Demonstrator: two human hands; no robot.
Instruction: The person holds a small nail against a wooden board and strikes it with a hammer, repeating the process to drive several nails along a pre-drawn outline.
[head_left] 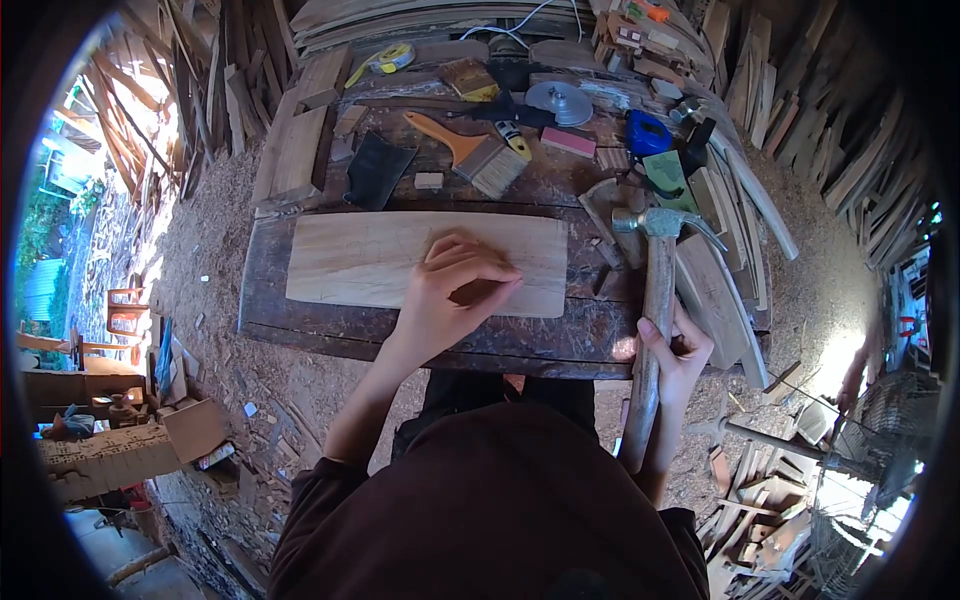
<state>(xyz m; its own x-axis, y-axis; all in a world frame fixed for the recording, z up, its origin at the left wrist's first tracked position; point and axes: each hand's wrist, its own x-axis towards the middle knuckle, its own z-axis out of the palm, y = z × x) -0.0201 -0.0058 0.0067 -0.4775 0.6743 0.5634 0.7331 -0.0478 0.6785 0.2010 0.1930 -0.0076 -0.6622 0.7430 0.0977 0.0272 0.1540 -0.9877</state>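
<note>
A pale wooden board (350, 255) lies lengthwise across the front of the workbench, with faint marks on its face. My left hand (455, 290) is over the board's right half, its fingers curled and thumb and forefinger pinched together. Whatever sits in that pinch, if anything, is too small to make out. At the bench's front right, my right hand (678, 355) is closed around the wooden handle of a claw hammer (660, 270). The hammer stands with its metal head away from me, claw pointing right, and its handle end reaches past the bench edge.
On the dark workbench (310, 325) lie a paintbrush (470, 155), a tape measure (392, 58), a grey disc (560, 103), a blue tape measure (648, 133) and dark sandpaper (378, 170). Wood offcuts (715, 295) crowd the right edge. Shavings cover the floor.
</note>
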